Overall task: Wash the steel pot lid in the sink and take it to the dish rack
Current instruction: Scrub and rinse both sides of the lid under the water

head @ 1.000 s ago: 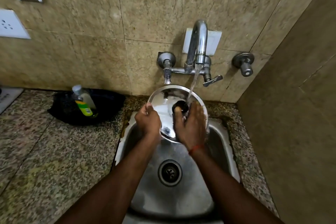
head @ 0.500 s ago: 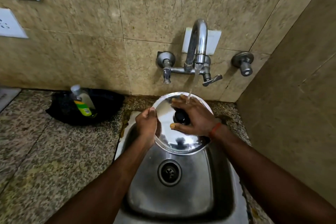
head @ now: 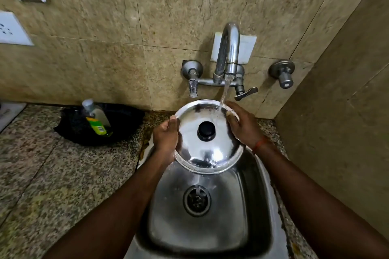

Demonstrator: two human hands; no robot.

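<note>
Fingers of both hands clamped opposite rims | round steel pot lid lay between, knob facing me | left hand, right hand equally near.

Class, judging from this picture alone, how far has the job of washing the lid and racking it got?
Done: the lid looks clean, with no suds visible. In hand: the left hand and right hand hold its rim under the tap's stream, over the sink. Left: carrying it to the rack, not in view.

Single head view, close, angled down — over sink, facing wall
</note>
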